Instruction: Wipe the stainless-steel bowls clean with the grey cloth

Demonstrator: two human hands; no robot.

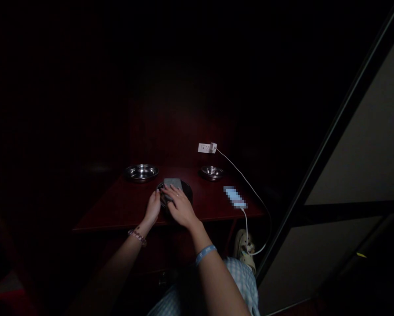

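Note:
My left hand [153, 206] is closed on the left rim of a dark, round, shallow dish [188, 191] near the table's front edge. Over the dish, my right hand [181, 208] rests on a grey rectangular pad [172, 181], its fingers laid across it and pressing it down. Whether the pad is a folded cloth or a sponge, I cannot tell. Both hands hide much of the dish's inside. Behind them, a shiny steel plate [142, 176] sits at the left and a smaller steel bowl [211, 174] at the right.
On the dark red table [111, 210], a lit phone [235, 197] lies at the right, its screen blurred. A white cable [246, 175] runs from it, over the edge, to a charger in the wall socket [204, 148]. A pale clog [242, 244] shows below. The surroundings are very dark.

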